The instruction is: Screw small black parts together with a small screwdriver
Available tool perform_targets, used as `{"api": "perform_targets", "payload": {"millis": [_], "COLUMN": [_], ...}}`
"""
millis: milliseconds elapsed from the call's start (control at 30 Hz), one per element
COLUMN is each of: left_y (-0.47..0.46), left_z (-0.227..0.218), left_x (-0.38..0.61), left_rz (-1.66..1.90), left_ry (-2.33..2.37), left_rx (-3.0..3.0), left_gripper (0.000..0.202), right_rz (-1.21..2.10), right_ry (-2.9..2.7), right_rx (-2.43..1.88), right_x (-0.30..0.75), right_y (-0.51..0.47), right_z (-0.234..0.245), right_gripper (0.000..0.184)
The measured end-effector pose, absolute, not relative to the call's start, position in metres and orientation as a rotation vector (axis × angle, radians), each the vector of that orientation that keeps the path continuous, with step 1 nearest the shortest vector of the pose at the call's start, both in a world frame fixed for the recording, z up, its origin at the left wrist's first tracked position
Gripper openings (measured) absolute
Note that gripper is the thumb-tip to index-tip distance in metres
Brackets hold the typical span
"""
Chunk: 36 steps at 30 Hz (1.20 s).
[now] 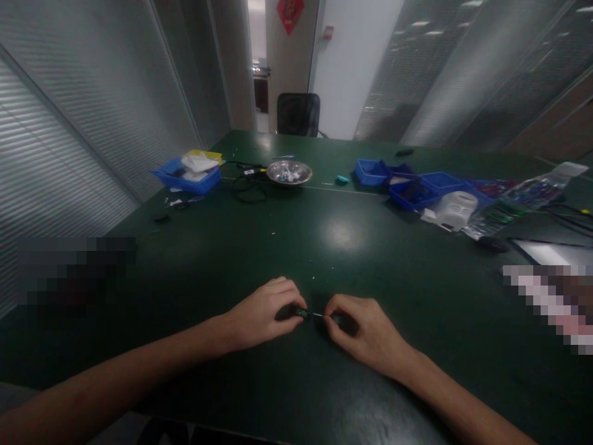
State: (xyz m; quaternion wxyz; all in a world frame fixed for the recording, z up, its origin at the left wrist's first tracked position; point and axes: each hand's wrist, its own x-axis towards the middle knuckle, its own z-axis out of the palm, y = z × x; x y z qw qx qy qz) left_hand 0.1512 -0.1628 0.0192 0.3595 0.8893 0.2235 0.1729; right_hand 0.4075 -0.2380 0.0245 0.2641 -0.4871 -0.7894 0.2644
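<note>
My left hand rests on the dark green table, fingers curled round the dark handle of a small screwdriver. Its thin metal shaft runs right toward my right hand. That hand is closed in a pinch on a small dark part at the shaft's tip; the part is mostly hidden by the fingers. Both hands sit close together near the table's front edge.
At the back left stands a blue tray with white items, next to a black cable and a metal bowl. Several blue bins, a white device and plastic bags lie at the right. A black chair stands behind.
</note>
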Motion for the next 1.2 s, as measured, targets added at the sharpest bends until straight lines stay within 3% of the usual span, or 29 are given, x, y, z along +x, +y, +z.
{"api": "perform_targets", "payload": {"millis": [733,933,1200], "left_y": [-0.163,-0.162,-0.154], "left_z": [0.021,0.019,0.026], "left_x": [0.151,0.151,0.143], "left_rz": [0.428,0.448,0.348], "left_ry": [0.553,0.542,0.416], "left_rx": [2.337,2.320,2.309], "left_gripper": [0.014,0.013,0.019], "right_rz": [0.704,0.721,0.705], "right_ry": [-2.154,-1.925,-1.973], "right_rx": [-1.305,-1.214,-1.207], "right_x": [0.402,0.393,0.397], "right_y": [-0.238,-0.239,-0.240], "right_z": [0.025,0.028,0.026], "right_gripper": [0.007,0.017,0.013]}}
